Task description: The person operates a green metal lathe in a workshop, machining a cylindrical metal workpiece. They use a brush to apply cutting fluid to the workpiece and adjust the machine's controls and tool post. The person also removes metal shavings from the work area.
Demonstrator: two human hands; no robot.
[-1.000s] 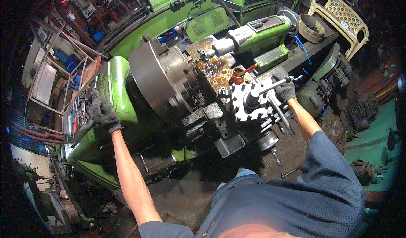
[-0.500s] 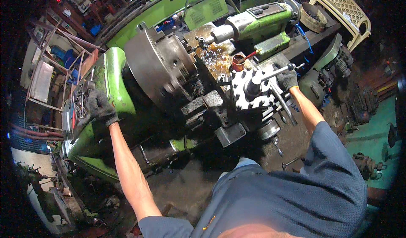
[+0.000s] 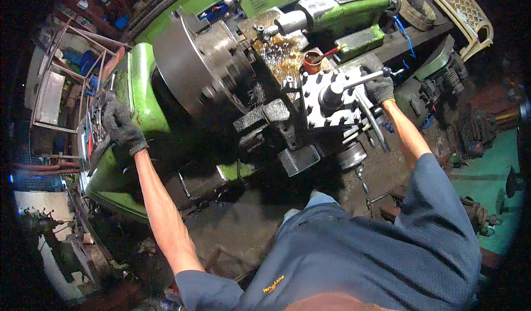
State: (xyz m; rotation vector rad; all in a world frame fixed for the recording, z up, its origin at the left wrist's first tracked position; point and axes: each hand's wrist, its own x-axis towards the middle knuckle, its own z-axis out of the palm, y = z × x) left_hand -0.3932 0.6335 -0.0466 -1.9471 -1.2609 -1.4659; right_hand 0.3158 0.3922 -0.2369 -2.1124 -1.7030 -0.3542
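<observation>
My left hand, in a dark grey knit glove, lies over the left end of a green lathe. Its fingers curl over something metal beside several loose hand tools; what they hold is hidden. The matching glove on my right hand is closed at a small crank handle, partly behind the long lever of the square tool post. Left of the post is the large steel chuck, its jaws smeared by motion. A reddish pot with a brush stands behind the post.
The green tailstock sits at the far right of the lathe bed, near a round tan container and a cream plastic chair. Wet oil covers the plate behind the tool post. A metal frame rack stands at left.
The whole view has shifted slightly, so the lathe sits a little higher. Both hands stay at the same places on the machine. The chuck's jaws look different and more blurred.
</observation>
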